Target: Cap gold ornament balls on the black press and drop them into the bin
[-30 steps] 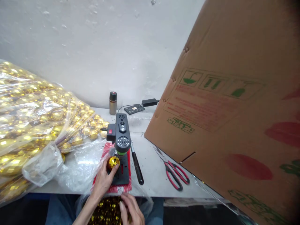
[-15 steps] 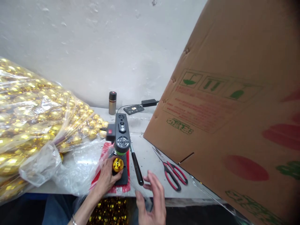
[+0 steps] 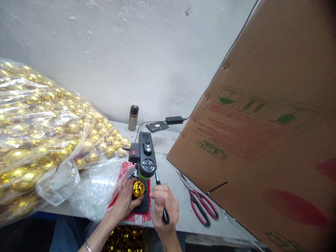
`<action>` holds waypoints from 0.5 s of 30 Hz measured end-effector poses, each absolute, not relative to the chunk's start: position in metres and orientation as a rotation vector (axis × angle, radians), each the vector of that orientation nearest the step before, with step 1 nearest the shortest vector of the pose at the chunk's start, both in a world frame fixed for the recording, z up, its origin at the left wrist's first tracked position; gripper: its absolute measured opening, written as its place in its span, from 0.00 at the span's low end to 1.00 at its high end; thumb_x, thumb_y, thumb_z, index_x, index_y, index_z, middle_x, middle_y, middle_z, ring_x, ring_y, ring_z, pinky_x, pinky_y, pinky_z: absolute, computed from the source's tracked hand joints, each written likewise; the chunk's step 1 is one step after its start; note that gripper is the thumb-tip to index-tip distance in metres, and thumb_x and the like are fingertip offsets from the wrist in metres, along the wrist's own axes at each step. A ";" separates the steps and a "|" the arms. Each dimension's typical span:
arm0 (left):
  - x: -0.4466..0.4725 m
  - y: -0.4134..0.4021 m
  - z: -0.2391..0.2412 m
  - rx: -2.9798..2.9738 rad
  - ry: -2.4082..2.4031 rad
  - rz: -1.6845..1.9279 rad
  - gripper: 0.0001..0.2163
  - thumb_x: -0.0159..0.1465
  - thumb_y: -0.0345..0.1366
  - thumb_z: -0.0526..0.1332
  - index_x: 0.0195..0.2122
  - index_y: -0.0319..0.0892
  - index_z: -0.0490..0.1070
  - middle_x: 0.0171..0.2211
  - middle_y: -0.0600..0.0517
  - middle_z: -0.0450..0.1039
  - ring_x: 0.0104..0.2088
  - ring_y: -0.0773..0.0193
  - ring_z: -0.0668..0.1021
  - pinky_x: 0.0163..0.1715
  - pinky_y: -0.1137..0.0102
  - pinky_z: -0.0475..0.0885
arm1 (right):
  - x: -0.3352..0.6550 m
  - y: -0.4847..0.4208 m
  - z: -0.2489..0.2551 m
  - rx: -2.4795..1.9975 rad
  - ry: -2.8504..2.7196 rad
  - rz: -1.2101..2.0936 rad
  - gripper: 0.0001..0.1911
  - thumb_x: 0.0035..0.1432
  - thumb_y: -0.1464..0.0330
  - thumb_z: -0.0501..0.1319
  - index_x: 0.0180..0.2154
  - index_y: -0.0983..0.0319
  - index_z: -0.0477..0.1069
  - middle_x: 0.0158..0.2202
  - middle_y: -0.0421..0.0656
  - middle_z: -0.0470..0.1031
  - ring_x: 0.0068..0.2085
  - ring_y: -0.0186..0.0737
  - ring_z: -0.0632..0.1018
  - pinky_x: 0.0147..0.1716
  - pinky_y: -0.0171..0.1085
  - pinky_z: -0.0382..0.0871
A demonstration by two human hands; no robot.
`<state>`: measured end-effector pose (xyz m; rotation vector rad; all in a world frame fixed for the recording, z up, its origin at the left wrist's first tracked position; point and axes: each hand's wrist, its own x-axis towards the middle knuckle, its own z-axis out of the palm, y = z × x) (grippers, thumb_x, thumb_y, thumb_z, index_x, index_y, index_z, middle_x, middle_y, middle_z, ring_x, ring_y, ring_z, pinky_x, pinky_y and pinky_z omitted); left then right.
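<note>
My left hand [image 3: 127,198] grips a shiny gold bauble [image 3: 138,189] between thumb and fingers. It holds the bauble over the dark base [image 3: 140,208] of a small press, just below the green-rimmed end of the press's black head [image 3: 147,155]. My right hand [image 3: 165,206] is closed around the black lever handle [image 3: 165,217] at the press's right side. Under the base lies a red plastic sheet or bag [image 3: 127,168]. Parts of the base are hidden by my left hand.
A big clear bag of gold baubles [image 3: 52,129] fills the left. Red-and-black scissors [image 3: 201,203] lie right of the press, beside a large cardboard box [image 3: 249,140]. Behind stand a lidded bottle [image 3: 133,119], a flat dark phone-like object [image 3: 156,126] and a black adapter [image 3: 174,120].
My right hand, open beside the lever before, has closed around its handle. My left hand still holds the gold bauble under the press head. The whole view has shifted slightly.
</note>
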<state>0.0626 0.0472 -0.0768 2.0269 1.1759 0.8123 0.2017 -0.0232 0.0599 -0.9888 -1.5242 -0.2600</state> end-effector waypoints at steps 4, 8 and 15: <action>0.063 0.046 -0.076 2.011 1.160 0.818 0.24 0.60 0.42 0.68 0.57 0.42 0.70 0.51 0.40 0.78 0.51 0.42 0.78 0.53 0.49 0.74 | 0.198 -0.023 0.037 -1.012 -1.489 -0.331 0.17 0.76 0.71 0.47 0.33 0.58 0.65 0.26 0.37 0.71 0.27 0.33 0.74 0.34 0.37 0.72; 0.065 0.045 -0.079 2.009 1.163 0.841 0.23 0.61 0.41 0.67 0.57 0.41 0.71 0.51 0.40 0.78 0.51 0.42 0.78 0.53 0.48 0.73 | 0.196 -0.023 0.028 -1.015 -1.455 -0.321 0.18 0.76 0.71 0.46 0.31 0.58 0.63 0.26 0.36 0.70 0.26 0.33 0.72 0.35 0.38 0.70; 0.066 0.045 -0.077 2.024 1.165 0.831 0.23 0.60 0.39 0.65 0.57 0.42 0.70 0.51 0.41 0.78 0.50 0.43 0.78 0.51 0.50 0.74 | 0.190 -0.024 0.017 -1.029 -1.356 -0.201 0.16 0.75 0.72 0.48 0.31 0.58 0.61 0.26 0.35 0.68 0.28 0.33 0.70 0.35 0.36 0.68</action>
